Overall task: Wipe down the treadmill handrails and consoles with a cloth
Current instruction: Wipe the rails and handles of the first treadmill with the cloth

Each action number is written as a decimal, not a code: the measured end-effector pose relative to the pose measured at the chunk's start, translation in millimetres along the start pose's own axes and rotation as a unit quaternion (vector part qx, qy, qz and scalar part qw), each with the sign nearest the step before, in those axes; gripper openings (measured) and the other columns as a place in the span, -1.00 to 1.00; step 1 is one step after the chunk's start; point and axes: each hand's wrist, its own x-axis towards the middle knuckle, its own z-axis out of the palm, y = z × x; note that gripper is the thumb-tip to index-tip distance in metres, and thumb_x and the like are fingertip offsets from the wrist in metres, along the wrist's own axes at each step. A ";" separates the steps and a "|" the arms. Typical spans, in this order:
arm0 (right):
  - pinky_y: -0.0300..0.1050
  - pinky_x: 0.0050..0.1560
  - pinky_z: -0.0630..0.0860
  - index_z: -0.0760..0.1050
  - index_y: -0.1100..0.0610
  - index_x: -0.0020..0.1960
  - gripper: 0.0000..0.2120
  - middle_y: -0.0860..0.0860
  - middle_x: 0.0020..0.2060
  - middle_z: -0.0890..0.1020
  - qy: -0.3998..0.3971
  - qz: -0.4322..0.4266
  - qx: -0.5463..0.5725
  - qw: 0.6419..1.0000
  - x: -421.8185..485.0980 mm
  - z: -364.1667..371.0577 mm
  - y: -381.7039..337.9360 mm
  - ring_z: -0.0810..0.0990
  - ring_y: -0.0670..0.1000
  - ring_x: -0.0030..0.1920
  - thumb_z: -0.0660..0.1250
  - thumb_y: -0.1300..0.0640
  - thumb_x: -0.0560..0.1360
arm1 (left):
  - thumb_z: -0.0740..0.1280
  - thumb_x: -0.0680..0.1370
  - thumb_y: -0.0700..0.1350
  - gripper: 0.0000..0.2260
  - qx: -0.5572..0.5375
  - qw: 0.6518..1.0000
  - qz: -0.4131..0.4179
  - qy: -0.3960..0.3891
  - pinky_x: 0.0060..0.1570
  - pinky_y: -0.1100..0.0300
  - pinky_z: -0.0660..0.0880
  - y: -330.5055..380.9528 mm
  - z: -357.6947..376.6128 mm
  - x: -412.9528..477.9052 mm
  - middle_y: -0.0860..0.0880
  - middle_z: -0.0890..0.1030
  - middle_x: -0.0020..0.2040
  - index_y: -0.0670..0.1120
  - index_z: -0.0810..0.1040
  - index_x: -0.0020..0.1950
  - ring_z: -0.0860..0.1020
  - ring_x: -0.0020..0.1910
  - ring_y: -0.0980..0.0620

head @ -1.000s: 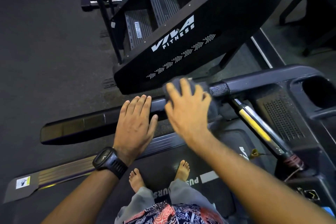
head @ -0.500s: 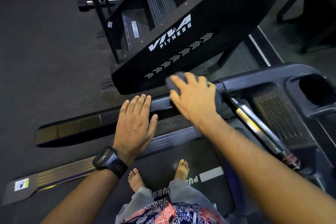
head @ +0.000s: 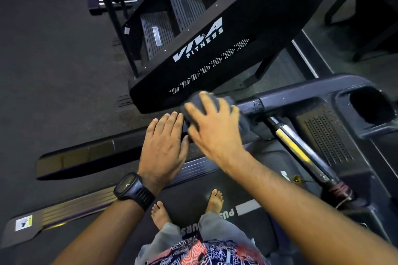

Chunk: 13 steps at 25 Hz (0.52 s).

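Here, I look down from a head camera at my own arms, standing barefoot on a treadmill belt (head: 193, 204). The landmark is the treadmill's dark left handrail (head: 86, 155), which runs across the middle of the view towards the console (head: 323, 101).

My right hand (head: 215, 127) lies palm down on the handrail, just short of where it meets the console, fingers spread and pressing a dark grey cloth (head: 195, 103) flat onto the rail. It is not clenched, and the spread palm likely pushes as much cloth against the rail as it can. The hand looks slightly blurred.

My left hand (head: 165, 142), a black watch (head: 131, 187) on its wrist, rests flat on the same handrail right beside the cloth, fingers straight and together, holding nothing — probably bracing me while I lean.

Beyond the handrail stands a black stair climber (head: 237, 38) marked VIVA FITNESS. On my side of the handrail, a yellow-and-chrome bar (head: 288, 137) slants down from the console.

I judge the wiping to be mid-way on this rail — the console appears untouched.
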 end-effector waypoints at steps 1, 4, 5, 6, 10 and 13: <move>0.34 0.23 0.38 0.36 -0.15 0.42 -0.52 0.06 0.50 0.34 -0.009 -0.055 -0.002 0.998 7.3 -0.3 2.4 0.39 0.26 0.33 0.11 -0.19 0.52 | 0.12 0.60 0.02 -0.51 -0.001 1.000 0.001 0.001 0.43 -0.12 0.29 0.2 0.6 0.6 -0.21 0.49 0.38 -0.25 0.42 0.43 0.45 0.37 -0.17; 0.33 0.31 0.32 0.29 -0.20 0.45 -0.51 0.03 0.54 0.24 -0.061 0.054 0.033 0.996 36.4 -11.2 45.2 0.31 0.27 0.41 0.12 -0.24 0.54 | 0.13 0.61 0.04 -0.51 0.006 1.000 -0.002 -0.004 0.42 -0.13 0.29 0.7 0.7 1.1 -0.18 0.48 0.39 -0.22 0.40 0.45 0.43 0.38 -0.15; 0.36 0.32 0.30 0.29 -0.18 0.47 -0.50 0.06 0.55 0.22 -0.060 0.110 0.033 0.992 29.1 -10.4 50.8 0.29 0.29 0.41 0.14 -0.21 0.54 | 0.12 0.62 0.04 -0.51 0.007 1.000 -0.003 -0.005 0.42 -0.13 0.29 2.1 0.7 1.1 -0.18 0.48 0.39 -0.22 0.40 0.45 0.43 0.38 -0.15; 0.38 0.30 0.31 0.30 -0.15 0.46 -0.49 0.09 0.54 0.23 -0.026 0.129 0.024 0.991 16.0 -5.9 46.6 0.30 0.31 0.38 0.15 -0.19 0.53 | 0.12 0.62 0.04 -0.51 0.006 1.000 -0.004 -0.004 0.41 -0.13 0.30 3.9 1.2 2.1 -0.18 0.49 0.39 -0.22 0.40 0.45 0.43 0.38 -0.15; 0.28 0.20 0.38 0.33 -0.14 0.45 -0.50 0.08 0.45 0.38 -0.027 -0.045 0.000 0.999 14.2 -3.1 22.7 0.44 0.25 0.25 0.14 -0.21 0.53 | 0.11 0.61 0.03 -0.50 0.012 1.000 0.009 0.003 0.41 -0.13 0.30 9.9 4.3 7.3 -0.20 0.49 0.38 -0.25 0.42 0.43 0.45 0.37 -0.17; 0.24 0.23 0.36 0.38 -0.12 0.40 -0.54 0.07 0.38 0.43 -0.006 0.107 0.004 0.994 23.5 -9.4 59.6 0.45 0.24 0.23 0.17 -0.17 0.53 | 0.12 0.62 0.04 -0.51 0.010 1.000 0.003 0.003 0.40 -0.14 0.31 12.3 4.8 6.9 -0.19 0.49 0.38 -0.23 0.41 0.44 0.44 0.37 -0.16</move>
